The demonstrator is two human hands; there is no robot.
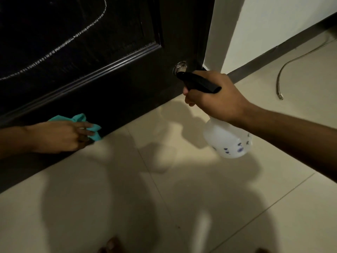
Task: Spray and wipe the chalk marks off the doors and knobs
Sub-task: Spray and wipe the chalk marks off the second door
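The right hand (217, 99) comes in from four o'clock and grips the black trigger head of a spray bottle (227, 138), fingers curled round the neck. The nozzle points toward eleven o'clock, its tip right in front of the silver door knob (179, 67); whether the two touch cannot be told. The bottle's clear, pale body hangs below the wrist, tilted toward five o'clock, with small dark printed marks on its side.

The dark door (91, 57) fills the upper left of the view, from nine o'clock round to twelve. A white chalk line (60, 49) curves across its recessed panel, running from the left edge at nine o'clock up to the top at about eleven. The knob sits near the door's right edge, just above the centre of the view.

The left hand (62, 136) reaches in from nine o'clock, low against the door's bottom part, and holds a bunched teal cloth (87, 125) pinched between fingers and thumb. The cloth lies against the door, well apart from the chalk line.

The pale tiled floor (182, 198) spreads across the lower half, with a wet patch (160, 157) near the centre. At two o'clock a thin metal hose (284, 70) lies on the floor beside the white wall (264, 24).
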